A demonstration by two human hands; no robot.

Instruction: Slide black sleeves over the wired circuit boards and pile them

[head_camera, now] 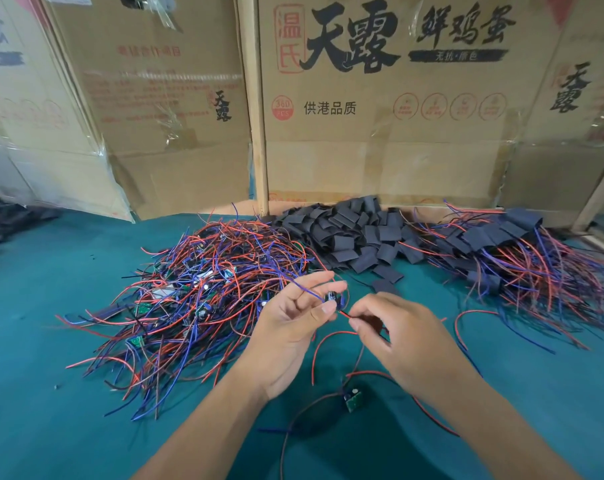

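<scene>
above the green table [68, 393], the left hand [290, 327] pinches a small wired circuit board [332, 298] between thumb and fingers while the right hand [397, 341] pinches its red wire [344, 314], with the pile of black sleeves [356, 230] lying beyond them.

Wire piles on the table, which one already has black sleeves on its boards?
The right-hand pile, beside the loose black sleeves: its wires run out of black sleeves. The left pile shows bare green boards.

Tangled heap of red-and-blue-wired circuit boards [203, 292] left on green felt table [44, 341]; pile of flat black sleeves [356, 233] behind centre; sleeved boards [508, 251] right (cardboard boxes [380, 109] behind all).
</scene>
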